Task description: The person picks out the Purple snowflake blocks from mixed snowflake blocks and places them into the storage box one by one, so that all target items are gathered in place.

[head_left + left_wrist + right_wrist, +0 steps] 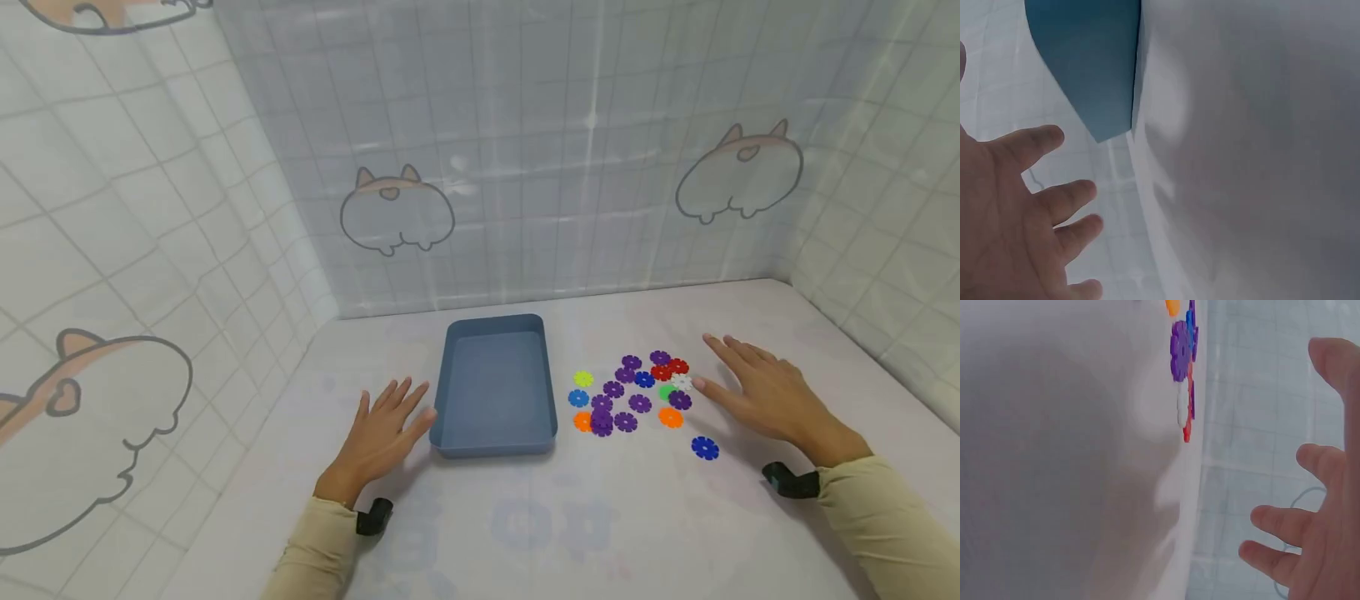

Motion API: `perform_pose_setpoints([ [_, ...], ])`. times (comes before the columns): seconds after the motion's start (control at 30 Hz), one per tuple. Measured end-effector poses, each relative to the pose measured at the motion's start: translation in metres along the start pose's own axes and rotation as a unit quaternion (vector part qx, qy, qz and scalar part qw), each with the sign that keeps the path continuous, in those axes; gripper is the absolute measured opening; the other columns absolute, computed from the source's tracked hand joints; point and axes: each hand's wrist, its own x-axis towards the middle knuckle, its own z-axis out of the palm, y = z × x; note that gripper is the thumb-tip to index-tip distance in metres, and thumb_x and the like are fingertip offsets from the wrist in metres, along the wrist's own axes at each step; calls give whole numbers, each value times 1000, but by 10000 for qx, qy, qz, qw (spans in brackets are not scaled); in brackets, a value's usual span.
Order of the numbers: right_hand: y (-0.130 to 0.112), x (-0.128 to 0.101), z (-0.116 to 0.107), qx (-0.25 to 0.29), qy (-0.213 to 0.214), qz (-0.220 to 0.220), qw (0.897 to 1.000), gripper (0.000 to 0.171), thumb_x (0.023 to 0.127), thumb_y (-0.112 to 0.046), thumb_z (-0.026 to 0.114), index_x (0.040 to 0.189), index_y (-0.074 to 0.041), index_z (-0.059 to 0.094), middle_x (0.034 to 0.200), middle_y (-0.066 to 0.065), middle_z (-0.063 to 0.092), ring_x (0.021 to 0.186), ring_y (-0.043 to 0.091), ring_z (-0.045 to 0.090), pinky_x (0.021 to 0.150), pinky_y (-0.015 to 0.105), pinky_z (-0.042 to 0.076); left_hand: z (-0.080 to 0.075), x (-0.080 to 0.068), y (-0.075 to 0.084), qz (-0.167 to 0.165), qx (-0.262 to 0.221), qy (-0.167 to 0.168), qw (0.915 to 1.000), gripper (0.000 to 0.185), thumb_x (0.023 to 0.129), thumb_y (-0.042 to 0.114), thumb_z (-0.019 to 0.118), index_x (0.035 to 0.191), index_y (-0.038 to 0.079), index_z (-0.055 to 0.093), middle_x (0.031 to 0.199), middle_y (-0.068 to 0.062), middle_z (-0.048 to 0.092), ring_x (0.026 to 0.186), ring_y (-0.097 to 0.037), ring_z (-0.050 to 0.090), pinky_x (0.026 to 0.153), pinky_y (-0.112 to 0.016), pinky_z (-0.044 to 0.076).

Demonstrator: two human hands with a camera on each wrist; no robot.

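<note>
In the head view my left hand point(386, 433) hovers with spread fingers beside the left wall of a blue-grey tray point(495, 451); nothing is in it. The left wrist view has the tray's corner point(1091, 75) just past the fingers point(1075, 237). My right hand point(772, 392), also spread and holding nothing, is over the right side of a loose group of flower-shaped plastic discs. Its thumb tip overlaps a white disc point(682, 382) in the head view. Near it lie a dark purple disc point(679, 400), an orange disc point(671, 417) and a dark blue disc point(705, 448).
Several purple discs point(613, 389) lie between tray and right hand, some overlapping. A yellow-green disc point(583, 379) and a light blue disc point(578, 398) are nearest the tray. Tile-patterned sheets point(525, 167) enclose the pale table point(525, 533) at the back and sides.
</note>
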Motion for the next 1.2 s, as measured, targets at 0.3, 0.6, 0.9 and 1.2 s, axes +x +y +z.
perform_pose_setpoints([
  [0.3,-8,1,5,831,-96,119,9964,74,101,-51,54,156,-6,33,143,34,44,127,55,43,96,75,35,9,13,13,-400,-1008,23,9941,70,102,64,36,153,17,45,152,-9,47,140,-34,41,114,-62,25],
  [0.6,-20,4,11,2035,-2,454,9780,58,105,-43,51,141,2,52,130,29,58,116,47,52,91,65,47,15,25,22,-730,-1777,-263,9810,75,98,70,37,154,20,44,154,-7,43,139,-32,43,111,-60,31],
  [0.9,-21,8,22,2250,-157,771,9712,53,102,-43,57,132,1,61,127,26,60,115,44,53,93,59,50,20,27,15,-814,-2220,-391,9708,74,98,66,46,154,19,43,157,-12,39,141,-37,38,112,-59,31],
  [1.2,-18,5,29,2174,-386,916,9710,46,98,-34,66,127,2,64,114,21,65,104,37,59,87,52,55,18,18,6,-686,-2642,-1017,9566,73,98,57,57,159,25,33,163,-6,28,148,-34,26,114,-61,25],
])
